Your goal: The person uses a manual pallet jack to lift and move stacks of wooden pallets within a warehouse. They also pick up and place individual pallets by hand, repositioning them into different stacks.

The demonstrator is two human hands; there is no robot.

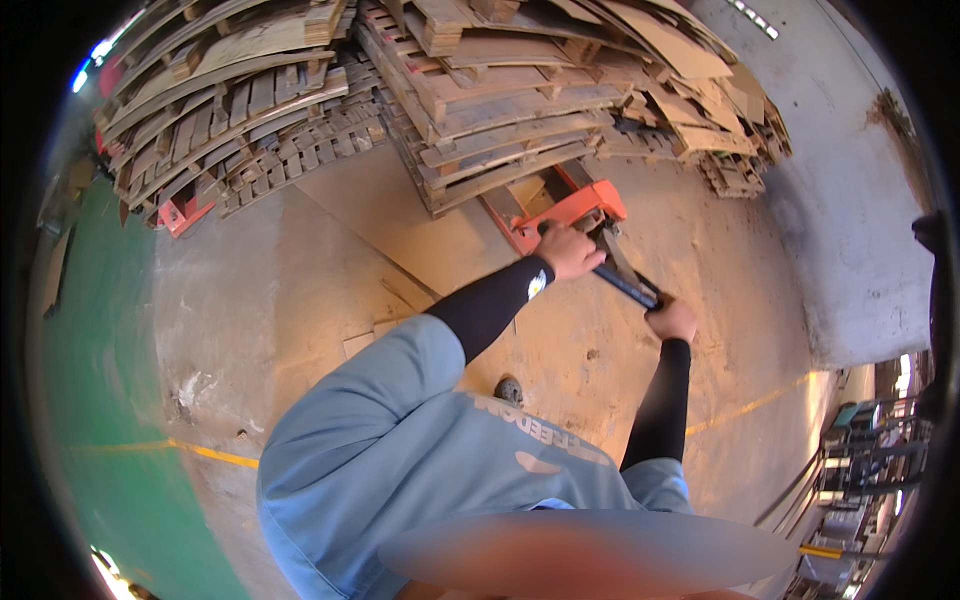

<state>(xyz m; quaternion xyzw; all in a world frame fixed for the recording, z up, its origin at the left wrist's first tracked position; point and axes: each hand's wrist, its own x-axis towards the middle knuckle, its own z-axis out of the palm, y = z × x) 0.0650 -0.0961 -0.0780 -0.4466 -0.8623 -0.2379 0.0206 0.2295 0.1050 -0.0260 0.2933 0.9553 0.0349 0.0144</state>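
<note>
- Left hand (568,250): fingers wrapped round the black handle (628,287) toward its far left end, back of the hand uppermost; a dark tip of the handle projects past the grip.
- Right hand (674,320): curled round the near right end of the same handle; the fingertips are not clearly visible.
- Handle: runs obliquely between the two hands, in front of the person and over the floor, just beside the orange-red pallet jack (592,203).
- Pallet jack: standing on the brown, dusty floor (560,335), its frame reaching to the foot of the central stack of wooden pallets (520,120); the extent of the forks beneath is hidden.
- Central stack: boards rough and layered unevenly.
- Left side: a second pallet stack (225,110), with a further orange-red metal part (185,214) at its base.
- Upper right: loose brown sheets (680,45) lying on pallets, near a pale wall (850,230).
- Clothing: blue-grey shirt (390,400), black arm sleeves (495,308); one dark shoe (509,390) visible below.
- Floor markings: green strip (105,360) at left, yellow line (215,455) crossing.
</note>
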